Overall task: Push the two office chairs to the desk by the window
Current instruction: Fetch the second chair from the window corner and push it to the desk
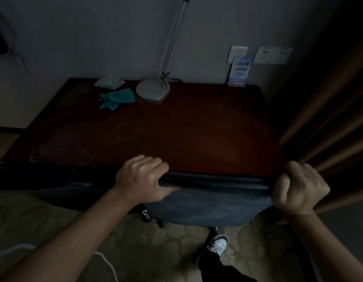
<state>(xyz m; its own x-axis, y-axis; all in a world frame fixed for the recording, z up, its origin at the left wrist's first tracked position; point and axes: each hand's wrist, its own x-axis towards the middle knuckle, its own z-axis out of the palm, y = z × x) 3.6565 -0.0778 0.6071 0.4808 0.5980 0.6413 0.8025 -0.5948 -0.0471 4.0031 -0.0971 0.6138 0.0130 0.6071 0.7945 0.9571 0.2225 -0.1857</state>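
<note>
A dark blue office chair [205, 206] stands right against the near edge of the reddish-brown desk [176, 135]. I look down on the top of its backrest. My left hand [144, 178] grips the left end of the backrest's top edge, fingers curled over it. My right hand [298, 188] grips the right end in a fist. Chair wheels [147, 215] show below the backrest. Another dark chair back [44, 180] stretches along the desk's edge to the left, with no hand on it.
On the desk stand a lamp with a round silver base [153, 89], a teal cloth [117, 98], a pale packet [109, 81] and a blue sign holder [238, 72]. Brown curtains [327, 123] hang at the right. A white cable [107, 261] lies on the patterned carpet near my shoe [218, 244].
</note>
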